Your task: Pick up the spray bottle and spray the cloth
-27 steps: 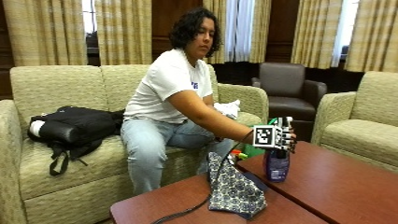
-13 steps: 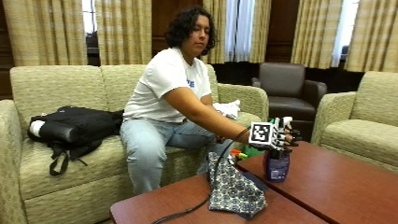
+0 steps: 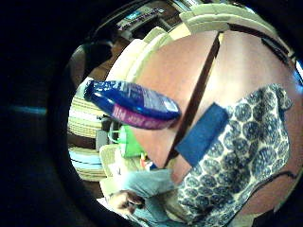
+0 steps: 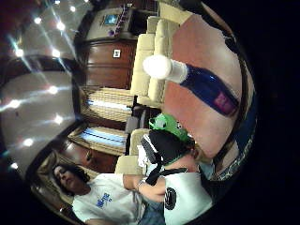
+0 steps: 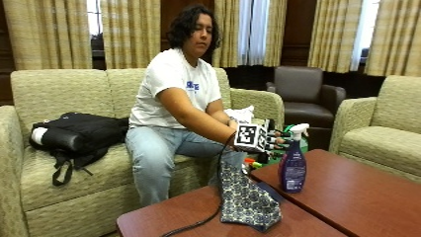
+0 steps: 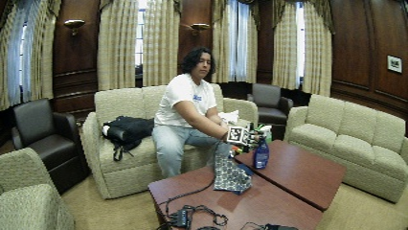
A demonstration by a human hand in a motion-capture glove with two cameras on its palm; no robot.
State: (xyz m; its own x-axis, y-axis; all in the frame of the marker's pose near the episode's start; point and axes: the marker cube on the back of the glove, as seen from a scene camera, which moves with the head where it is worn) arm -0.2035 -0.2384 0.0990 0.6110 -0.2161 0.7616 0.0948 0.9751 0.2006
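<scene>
A blue spray bottle (image 5: pixel 293 168) with a white trigger head stands upright on the right-hand wooden table (image 5: pixel 358 197), near the edge facing the person. My gloved right hand (image 5: pixel 273 140) hovers just beside the bottle's head on the person's side, fingers stretched toward it, apart from it and holding nothing. A blue-and-white patterned cloth (image 5: pixel 246 200) lies on the left table, beside the gap between the tables. The palm views show the bottle (image 3: pixel 132 104) (image 4: pixel 201 82) a short way off and the cloth (image 3: pixel 246 151) below the hand.
A dark blue pad (image 3: pixel 203 132) lies partly under the cloth at the gap. A green object (image 5: pixel 289 131) sits behind the hand. A black bag (image 5: pixel 79 136) rests on the sofa. Cables (image 6: pixel 191 215) lie on the near table. Armchairs stand at the right.
My hand has drawn back a little from the bottle's top toward the person, so the white trigger head now shows. Bottle and cloth have not moved.
</scene>
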